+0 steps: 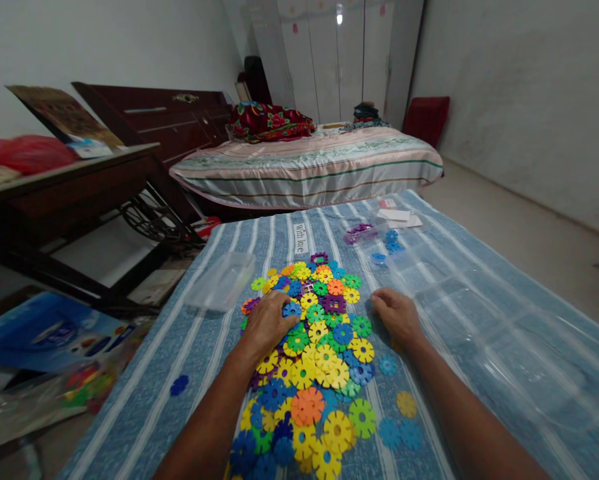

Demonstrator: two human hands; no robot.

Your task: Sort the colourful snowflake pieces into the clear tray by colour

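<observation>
While the left hand [269, 321] rests on the left side of a pile of notched discs [303, 375], its thumb and fingers bend around a blue disc [292, 309]; whether they grip it, one cannot tell. The pile spreads across the middle of the cloth-covered bench [154, 413]. Just right of it, the right hand [395, 313] has its fingers curled inward, their contents hidden. A translucent box [222, 283] lies beyond the left hand.

Left hand [268, 323], right hand [397, 316], both forearms [206, 407] bare.
</observation>
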